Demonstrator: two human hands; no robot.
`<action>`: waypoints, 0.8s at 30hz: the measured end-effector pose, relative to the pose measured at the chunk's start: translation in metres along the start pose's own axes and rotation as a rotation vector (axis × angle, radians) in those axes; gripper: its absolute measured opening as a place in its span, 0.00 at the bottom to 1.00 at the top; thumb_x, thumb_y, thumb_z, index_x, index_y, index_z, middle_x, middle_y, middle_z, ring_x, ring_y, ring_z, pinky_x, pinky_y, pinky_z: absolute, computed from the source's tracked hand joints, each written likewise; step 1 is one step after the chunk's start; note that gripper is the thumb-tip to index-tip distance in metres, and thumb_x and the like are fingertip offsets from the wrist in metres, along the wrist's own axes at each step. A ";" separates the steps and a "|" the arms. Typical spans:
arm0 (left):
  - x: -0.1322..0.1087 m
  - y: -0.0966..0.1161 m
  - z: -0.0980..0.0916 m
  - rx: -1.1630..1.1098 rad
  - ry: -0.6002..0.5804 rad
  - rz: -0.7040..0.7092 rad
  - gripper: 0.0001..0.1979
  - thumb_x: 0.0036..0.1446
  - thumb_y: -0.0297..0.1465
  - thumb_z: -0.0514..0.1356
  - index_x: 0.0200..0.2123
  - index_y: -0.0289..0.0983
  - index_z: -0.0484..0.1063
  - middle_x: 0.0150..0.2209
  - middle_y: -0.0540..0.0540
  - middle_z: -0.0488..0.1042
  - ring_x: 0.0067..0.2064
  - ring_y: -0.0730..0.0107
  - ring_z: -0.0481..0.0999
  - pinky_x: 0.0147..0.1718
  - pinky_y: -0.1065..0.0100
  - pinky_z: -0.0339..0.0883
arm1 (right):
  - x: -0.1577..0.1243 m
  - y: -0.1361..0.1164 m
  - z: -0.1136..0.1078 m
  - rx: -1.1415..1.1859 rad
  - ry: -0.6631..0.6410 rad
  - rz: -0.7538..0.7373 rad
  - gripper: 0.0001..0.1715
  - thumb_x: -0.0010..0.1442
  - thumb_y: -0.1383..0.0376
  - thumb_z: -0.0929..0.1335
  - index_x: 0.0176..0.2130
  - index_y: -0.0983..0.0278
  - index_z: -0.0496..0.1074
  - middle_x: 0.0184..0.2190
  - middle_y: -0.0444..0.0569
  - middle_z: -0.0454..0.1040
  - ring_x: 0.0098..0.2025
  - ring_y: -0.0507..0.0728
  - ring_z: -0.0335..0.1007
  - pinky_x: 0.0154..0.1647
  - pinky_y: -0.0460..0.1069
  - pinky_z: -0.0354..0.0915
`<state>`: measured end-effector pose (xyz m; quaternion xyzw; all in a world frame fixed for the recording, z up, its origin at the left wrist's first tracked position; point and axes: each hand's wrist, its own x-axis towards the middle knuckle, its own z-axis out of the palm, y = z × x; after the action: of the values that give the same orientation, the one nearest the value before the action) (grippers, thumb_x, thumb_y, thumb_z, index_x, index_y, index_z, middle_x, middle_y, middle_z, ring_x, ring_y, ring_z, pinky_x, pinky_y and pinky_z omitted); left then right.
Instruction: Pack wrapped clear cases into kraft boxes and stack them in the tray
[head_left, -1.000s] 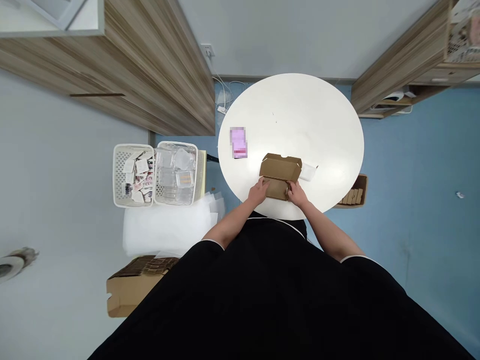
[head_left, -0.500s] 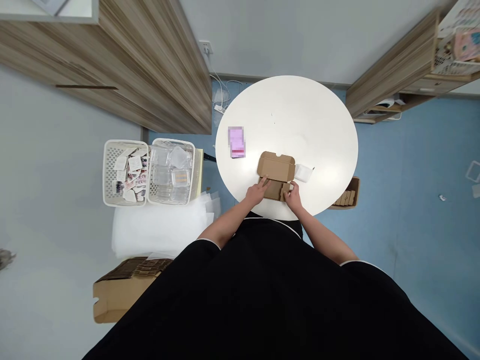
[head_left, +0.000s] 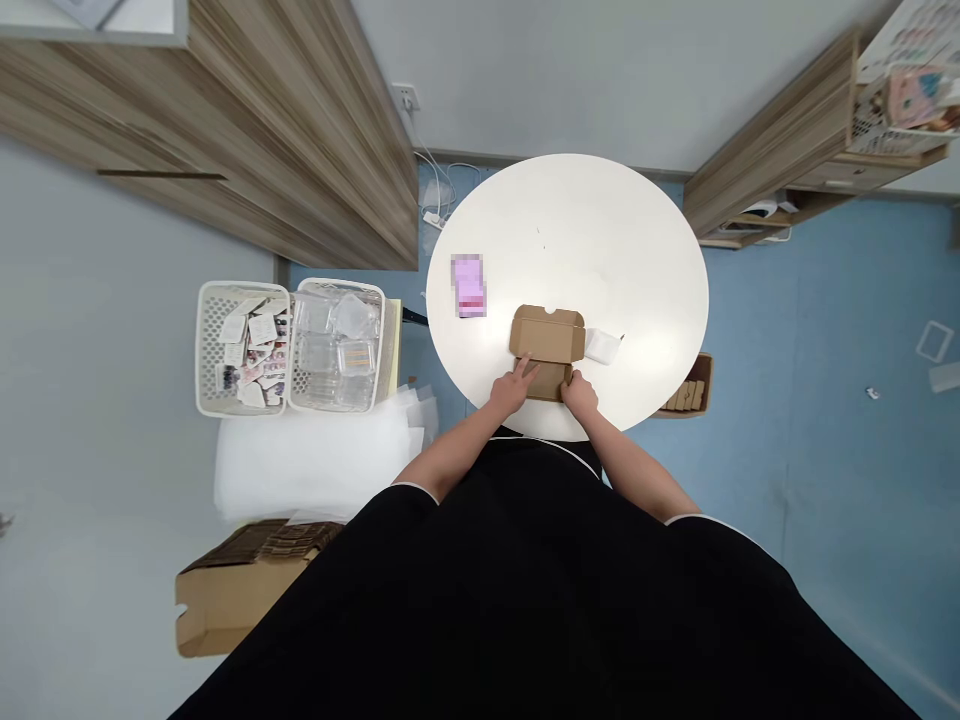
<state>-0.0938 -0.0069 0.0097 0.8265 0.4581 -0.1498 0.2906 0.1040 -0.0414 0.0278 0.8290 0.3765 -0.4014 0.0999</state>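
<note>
A brown cardboard mailer box (head_left: pixel 547 340) lies near the front edge of the white round table, its lid folded back away from me. My left hand (head_left: pixel 511 388) is at the box's left end, thumb and index finger apart over the side wall and reaching inside. At the right end, my right hand (head_left: pixel 580 396) is closed on the side wall, its thumb and fingers pinching the cardboard. The palm hides part of that end. A small white packet (head_left: pixel 602 346) lies just right of the lid, and a pixelated purple item (head_left: pixel 469 286) lies farther left.
The white table (head_left: pixel 600 220) stands by the wall. On the left are a basket of small cards (head_left: pixel 244 405), a basket of clear plastic cases (head_left: pixel 337 406), white sheets (head_left: pixel 300 460) and a large carton (head_left: pixel 232 600). A box of folded cardboard (head_left: pixel 686 395) sits under the table's right side.
The box's right end flap, which stuck inward before, is now folded against the end wall. My right hand has closed over that wall. My left hand stays in place; the view shifts slightly.
</note>
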 end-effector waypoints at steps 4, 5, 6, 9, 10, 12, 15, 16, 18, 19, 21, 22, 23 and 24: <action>-0.002 0.004 0.002 -0.002 0.007 -0.027 0.37 0.67 0.23 0.49 0.76 0.53 0.50 0.79 0.45 0.37 0.47 0.57 0.77 0.37 0.57 0.75 | 0.003 -0.006 0.004 -0.062 -0.015 -0.012 0.16 0.70 0.65 0.58 0.55 0.64 0.63 0.48 0.64 0.78 0.49 0.68 0.77 0.48 0.60 0.69; -0.002 0.004 0.002 -0.003 0.006 -0.032 0.37 0.67 0.24 0.49 0.76 0.53 0.50 0.79 0.46 0.38 0.47 0.58 0.76 0.38 0.57 0.75 | 0.004 -0.007 0.004 -0.066 -0.017 -0.018 0.16 0.70 0.66 0.57 0.55 0.64 0.63 0.47 0.64 0.78 0.48 0.68 0.77 0.48 0.59 0.68; -0.001 0.005 0.002 -0.004 0.005 -0.036 0.37 0.67 0.24 0.49 0.76 0.54 0.50 0.79 0.46 0.38 0.47 0.58 0.76 0.38 0.57 0.75 | 0.005 -0.009 0.004 -0.068 -0.017 -0.024 0.16 0.70 0.66 0.57 0.56 0.64 0.62 0.47 0.64 0.78 0.48 0.67 0.77 0.48 0.59 0.68; -0.001 0.003 0.002 -0.007 0.009 -0.040 0.37 0.67 0.24 0.49 0.76 0.54 0.49 0.79 0.47 0.37 0.47 0.58 0.76 0.38 0.58 0.75 | 0.004 -0.009 0.002 -0.079 -0.021 -0.041 0.17 0.72 0.62 0.57 0.56 0.64 0.62 0.47 0.63 0.78 0.48 0.67 0.77 0.48 0.59 0.68; 0.000 0.003 0.002 -0.006 0.011 -0.042 0.38 0.67 0.24 0.48 0.76 0.54 0.49 0.79 0.47 0.36 0.48 0.58 0.76 0.38 0.58 0.75 | 0.004 -0.006 0.000 -0.082 -0.025 -0.050 0.17 0.72 0.59 0.58 0.55 0.63 0.63 0.46 0.62 0.78 0.48 0.68 0.76 0.49 0.60 0.68; 0.000 0.001 0.002 -0.005 0.013 -0.049 0.38 0.66 0.23 0.48 0.76 0.53 0.49 0.79 0.48 0.35 0.48 0.58 0.76 0.38 0.57 0.76 | 0.004 0.003 -0.007 -0.060 -0.012 -0.060 0.20 0.72 0.52 0.58 0.54 0.61 0.65 0.45 0.58 0.78 0.47 0.68 0.76 0.51 0.62 0.67; 0.001 -0.001 0.002 -0.005 0.016 -0.052 0.39 0.64 0.22 0.49 0.76 0.52 0.51 0.79 0.48 0.34 0.48 0.57 0.76 0.38 0.55 0.76 | 0.016 0.025 -0.026 0.078 0.177 -0.030 0.24 0.72 0.48 0.55 0.55 0.58 0.66 0.51 0.57 0.75 0.52 0.67 0.73 0.55 0.62 0.66; 0.002 -0.002 0.002 -0.009 0.018 -0.048 0.39 0.64 0.23 0.49 0.76 0.51 0.51 0.79 0.48 0.34 0.48 0.56 0.76 0.38 0.55 0.76 | 0.024 0.033 -0.034 0.124 0.270 -0.017 0.25 0.72 0.50 0.55 0.57 0.58 0.65 0.56 0.59 0.73 0.55 0.67 0.71 0.57 0.62 0.66; 0.001 -0.002 0.002 -0.023 0.026 -0.042 0.38 0.64 0.24 0.50 0.76 0.50 0.52 0.79 0.47 0.34 0.49 0.53 0.75 0.39 0.53 0.77 | 0.046 0.046 -0.053 0.149 0.410 -0.033 0.27 0.71 0.55 0.57 0.64 0.62 0.61 0.65 0.63 0.64 0.64 0.68 0.64 0.62 0.62 0.62; 0.001 -0.002 0.002 -0.032 0.031 -0.044 0.38 0.64 0.24 0.51 0.76 0.49 0.52 0.79 0.46 0.33 0.50 0.52 0.75 0.39 0.52 0.77 | 0.058 0.050 -0.063 0.119 0.423 -0.075 0.31 0.69 0.57 0.59 0.66 0.64 0.59 0.68 0.65 0.60 0.67 0.69 0.60 0.65 0.63 0.59; -0.001 -0.002 0.000 -0.042 0.040 -0.052 0.37 0.64 0.27 0.53 0.75 0.48 0.53 0.79 0.45 0.32 0.52 0.49 0.75 0.40 0.50 0.76 | 0.083 0.053 -0.081 0.022 0.361 -0.175 0.37 0.65 0.56 0.65 0.69 0.64 0.57 0.70 0.64 0.58 0.70 0.71 0.54 0.68 0.65 0.55; -0.003 -0.001 -0.001 -0.042 0.047 -0.054 0.37 0.64 0.28 0.53 0.75 0.47 0.53 0.79 0.45 0.31 0.52 0.48 0.75 0.41 0.49 0.76 | 0.094 0.053 -0.089 -0.033 0.305 -0.216 0.39 0.63 0.56 0.67 0.69 0.63 0.58 0.69 0.64 0.59 0.70 0.72 0.54 0.68 0.66 0.55; -0.006 -0.001 -0.003 -0.041 0.055 -0.054 0.36 0.65 0.29 0.53 0.75 0.47 0.53 0.79 0.45 0.31 0.53 0.48 0.74 0.41 0.49 0.76 | 0.103 0.051 -0.095 -0.084 0.249 -0.249 0.40 0.61 0.56 0.69 0.68 0.63 0.59 0.68 0.64 0.62 0.69 0.73 0.55 0.68 0.66 0.55; -0.008 -0.001 -0.004 -0.040 0.065 -0.052 0.35 0.66 0.30 0.53 0.75 0.47 0.54 0.79 0.45 0.31 0.54 0.47 0.74 0.42 0.49 0.76 | 0.110 0.049 -0.101 -0.132 0.198 -0.274 0.40 0.60 0.57 0.71 0.68 0.62 0.61 0.66 0.63 0.64 0.68 0.73 0.57 0.67 0.66 0.55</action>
<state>-0.0992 -0.0096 0.0170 0.8127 0.4916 -0.1213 0.2882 0.2411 0.0316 0.0062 0.7972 0.5192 -0.3021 0.0608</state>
